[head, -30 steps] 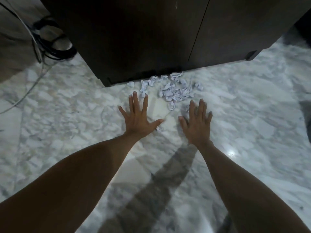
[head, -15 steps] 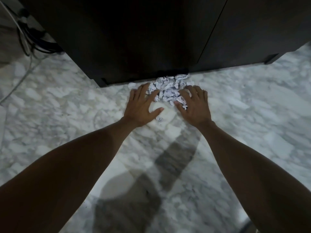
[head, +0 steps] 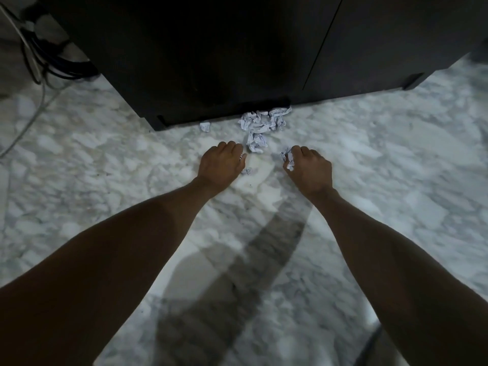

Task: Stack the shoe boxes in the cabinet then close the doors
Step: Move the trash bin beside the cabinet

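Item: crumpled paper scraps (head: pixel 264 122), heaped on the marble floor (head: pixel 396 180) against the cabinet (head: pixel 211 62) base. Doors appear shut; no shoe boxes visible.
My right hand (head: pixel 310 170): fingers curled, gripping scraps.
My left hand (head: pixel 220 165): curled; contents uncertain.
Step, judged: clearing litter after stacking.
Next: gather the remaining heap.

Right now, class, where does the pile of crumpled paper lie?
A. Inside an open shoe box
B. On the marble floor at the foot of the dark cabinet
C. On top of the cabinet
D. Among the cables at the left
B: the crumpled paper lies on the marble floor, against the base of the dark cabinet, just beyond both hands.
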